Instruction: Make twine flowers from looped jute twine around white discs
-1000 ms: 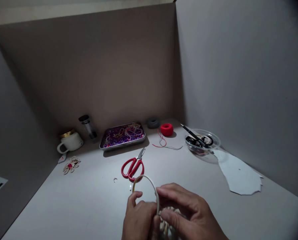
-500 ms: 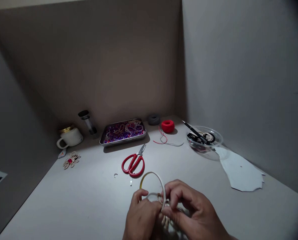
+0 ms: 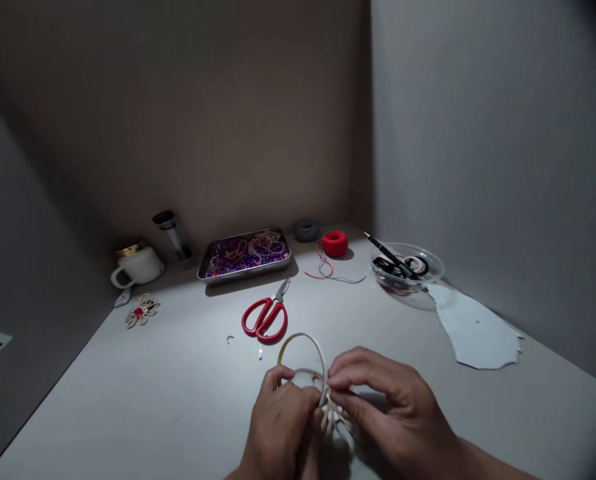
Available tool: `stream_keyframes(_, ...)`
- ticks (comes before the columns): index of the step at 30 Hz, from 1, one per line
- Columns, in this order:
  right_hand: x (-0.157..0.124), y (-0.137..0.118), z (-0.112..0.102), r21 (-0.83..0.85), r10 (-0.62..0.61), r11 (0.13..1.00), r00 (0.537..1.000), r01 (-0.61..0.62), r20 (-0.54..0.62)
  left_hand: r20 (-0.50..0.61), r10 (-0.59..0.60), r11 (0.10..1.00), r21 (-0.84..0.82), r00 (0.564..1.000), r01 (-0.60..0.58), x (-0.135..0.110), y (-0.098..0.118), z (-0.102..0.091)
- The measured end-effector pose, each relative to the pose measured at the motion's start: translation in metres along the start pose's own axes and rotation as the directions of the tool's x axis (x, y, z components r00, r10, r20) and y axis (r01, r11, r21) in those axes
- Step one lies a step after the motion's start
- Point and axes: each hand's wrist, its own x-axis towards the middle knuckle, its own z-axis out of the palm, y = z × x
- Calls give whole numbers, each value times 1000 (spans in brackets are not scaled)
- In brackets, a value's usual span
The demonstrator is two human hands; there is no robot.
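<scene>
A band [image 3: 323,372] is seen in the head view, just nearer than the scissors [image 3: 274,304], gripped in the curled fingers of the left hand [image 3: 282,423]. By some looped cord [image 3: 334,420], the fingertips of the right hand [image 3: 391,400] are drawn together; what is pinched cannot be told.

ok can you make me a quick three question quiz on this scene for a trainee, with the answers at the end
1. Which arched thing is in the left grip?
2. True or false: the pen sticks out past the rim of the bowl.
3. Put these in order from left to right in the picture: scissors, red yarn, mug.

Key:
1. The white band.
2. True.
3. Mug, scissors, red yarn.
</scene>
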Motion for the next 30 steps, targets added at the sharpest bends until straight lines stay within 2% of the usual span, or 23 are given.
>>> stream_keyframes(6, 1, -6, -3, 25, 162, 986, 986, -163, 29, -9, -6, 1000, 18, 1000, 6, 9, 6, -8)
stream_keyframes(10, 3, -9, -3, 58, 315, 947, 948, -317, 40, -24, 38, 999, 31, 999, -38, 11, 4, -10)
stream_keyframes(14, 3, -9, -1, 87, 403, 909, 913, -408, 66, -63, 48, 998, 41, 997, -46, 9, 3, -9)
stream_keyframes(26, 3, -11, 0, 95, 460, 878, 882, -469, 102, -164, 58, 997, -45, 985, -67, 7, 1, -5)
stream_keyframes(28, 0, -12, -1, 102, 405, 904, 908, -416, 109, -175, 50, 997, -49, 983, -59, 8, 2, -6)
stream_keyframes(30, -2, -13, 1, 120, 282, 949, 954, -293, 100, -172, 17, 998, -53, 985, -27, 9, 7, -8)
